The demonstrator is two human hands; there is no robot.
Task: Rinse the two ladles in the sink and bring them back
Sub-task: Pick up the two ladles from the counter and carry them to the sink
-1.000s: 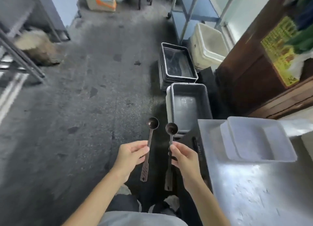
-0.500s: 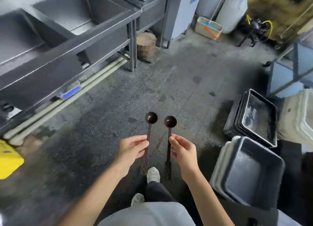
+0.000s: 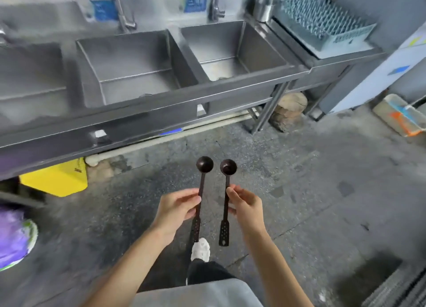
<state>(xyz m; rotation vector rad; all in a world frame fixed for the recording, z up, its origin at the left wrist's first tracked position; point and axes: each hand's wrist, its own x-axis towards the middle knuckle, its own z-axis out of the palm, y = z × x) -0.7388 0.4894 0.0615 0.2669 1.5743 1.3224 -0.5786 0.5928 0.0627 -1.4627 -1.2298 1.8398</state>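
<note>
Hands close to the body: left hand (image 3: 176, 206) pinching the left ladle (image 3: 201, 191) at mid-handle, right hand (image 3: 245, 206) pinching the right ladle (image 3: 227, 196) likewise. Both ladles upright, bowls up, apart, above grey floor (image 3: 299, 191). Farther on, steel sink (image 3: 138, 71) with several basins.

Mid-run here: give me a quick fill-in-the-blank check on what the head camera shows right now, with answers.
1. Each hand holds one dark ____: left hand, right hand.
2. Both bowls point toward the steel ____ ahead.
3. The blue rack sits to the ____ of the basins.
4. The yellow object sits on the ____.

Answers: ladle; sink; right; floor
</note>
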